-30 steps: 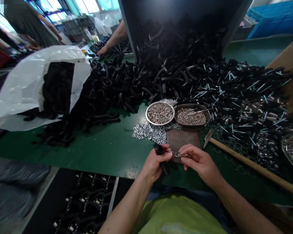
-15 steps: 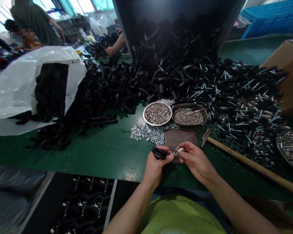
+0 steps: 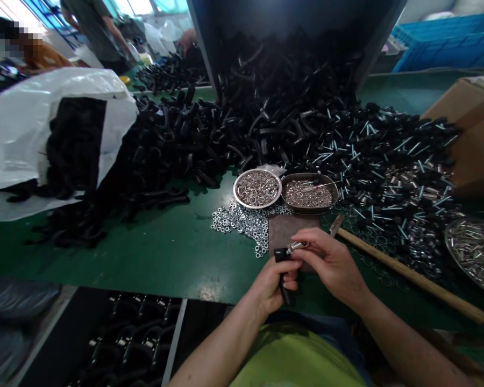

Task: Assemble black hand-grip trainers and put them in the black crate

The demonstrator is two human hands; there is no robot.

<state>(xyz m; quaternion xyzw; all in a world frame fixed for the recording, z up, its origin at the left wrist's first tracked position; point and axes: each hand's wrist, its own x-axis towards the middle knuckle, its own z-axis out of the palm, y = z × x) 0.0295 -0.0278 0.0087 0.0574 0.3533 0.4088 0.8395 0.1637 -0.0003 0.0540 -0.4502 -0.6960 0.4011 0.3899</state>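
Observation:
My left hand (image 3: 272, 285) is closed round a black plastic handle (image 3: 283, 255), its head up and its narrow end sticking out below my fingers. Between the thumb and fingers of my right hand (image 3: 326, 258) is a metal coil spring (image 3: 297, 246), held against the top of the handle. Whether the spring sits on a pin there is too small to tell. Under both hands lies a dark square pad (image 3: 280, 228). Loose hex nuts (image 3: 246, 223) are spread to its left. A round dish of pins (image 3: 258, 188) and an oval tin of small metal parts (image 3: 308, 194) stand behind it.
A hammer (image 3: 407, 274) lies to the right among thin wire rings. Black handles (image 3: 185, 140) are heaped across the back, with black-headed screws (image 3: 371, 161) to the right. A plastic bag (image 3: 116, 118) and a cardboard box (image 3: 468, 129) flank them. Co-workers are at the far left.
My left hand has turned the handle upright and moved slightly right. My right hand has brought the spring against its head. The co-workers at the back have shifted.

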